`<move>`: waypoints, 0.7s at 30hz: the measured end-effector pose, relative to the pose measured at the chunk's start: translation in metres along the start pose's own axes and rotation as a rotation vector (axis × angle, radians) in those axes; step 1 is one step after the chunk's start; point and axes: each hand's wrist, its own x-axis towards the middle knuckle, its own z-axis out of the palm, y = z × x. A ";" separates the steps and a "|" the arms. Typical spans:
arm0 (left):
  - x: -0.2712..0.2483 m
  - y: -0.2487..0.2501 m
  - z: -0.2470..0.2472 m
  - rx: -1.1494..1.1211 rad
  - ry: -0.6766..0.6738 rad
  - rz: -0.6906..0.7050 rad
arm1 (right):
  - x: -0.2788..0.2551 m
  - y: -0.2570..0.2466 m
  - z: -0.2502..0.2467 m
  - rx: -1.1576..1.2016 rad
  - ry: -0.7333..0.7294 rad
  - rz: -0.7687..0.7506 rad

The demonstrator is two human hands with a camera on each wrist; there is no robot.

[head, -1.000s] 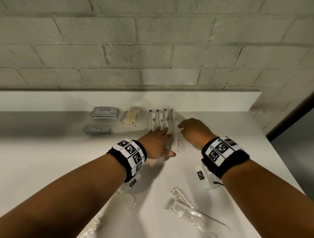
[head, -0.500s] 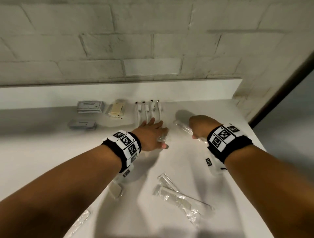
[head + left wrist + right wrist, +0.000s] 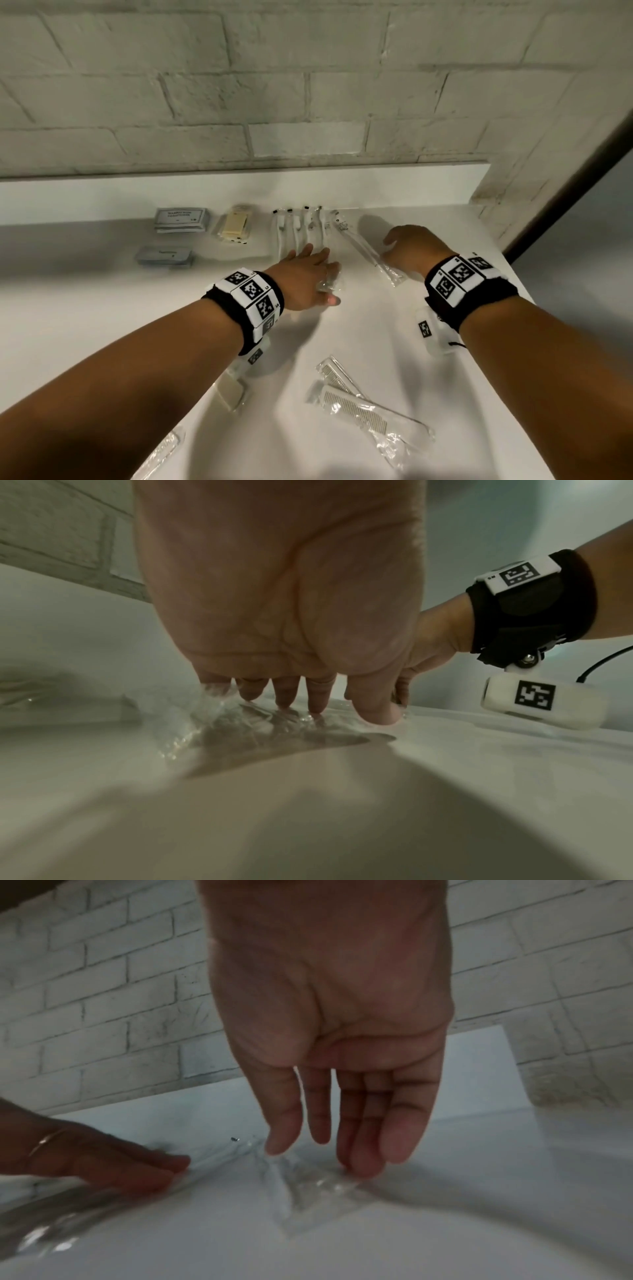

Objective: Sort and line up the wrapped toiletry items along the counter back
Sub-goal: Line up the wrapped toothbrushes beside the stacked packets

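Several wrapped toothbrushes [image 3: 297, 230] lie side by side at the counter back. My left hand [image 3: 308, 274] lies flat on their near ends, fingers straight and pressing the clear wrappers [image 3: 240, 723]. One more wrapped toothbrush [image 3: 363, 247] lies slanted just right of the row, head toward the back. My right hand [image 3: 407, 245] touches its near end with straight fingertips [image 3: 363, 1169] on the plastic wrapper [image 3: 308, 1185]. Neither hand grips anything.
Left of the row sit a wrapped cream soap [image 3: 234, 226], a stack of grey sachets [image 3: 180, 221] and another grey packet [image 3: 164, 257]. Two wrapped combs [image 3: 359, 404] lie near the front, more wrapped items [image 3: 231, 394] at lower left. The counter's right edge [image 3: 520, 274] is close.
My right hand has moved right, away from the row, and one wrapped toothbrush now lies slanted under its fingertips. The left hand has stayed flat on the row.
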 end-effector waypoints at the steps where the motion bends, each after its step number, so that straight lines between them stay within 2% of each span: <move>1: 0.001 0.000 0.000 -0.001 -0.001 0.000 | -0.002 -0.005 0.002 -0.007 -0.012 -0.031; 5: 0.001 0.000 0.001 -0.011 -0.009 -0.004 | -0.003 -0.027 0.016 0.054 -0.027 -0.023; 8: 0.000 0.000 0.000 -0.005 -0.018 -0.004 | 0.000 -0.041 0.019 0.015 -0.062 0.056; 11: -0.002 0.002 -0.001 -0.002 -0.020 0.000 | 0.003 -0.044 0.014 0.060 -0.033 0.128; 14: -0.004 0.001 -0.002 -0.008 -0.018 0.001 | 0.010 -0.038 0.011 0.254 -0.046 0.149; 17: -0.004 0.000 -0.002 -0.017 -0.012 0.001 | 0.008 -0.028 0.009 0.491 -0.175 0.212; 19: -0.004 0.001 -0.003 -0.024 -0.016 0.002 | 0.007 -0.023 0.009 0.408 -0.141 0.208; 21: -0.004 0.002 -0.004 -0.034 -0.020 -0.001 | 0.008 -0.023 0.010 0.225 -0.026 0.158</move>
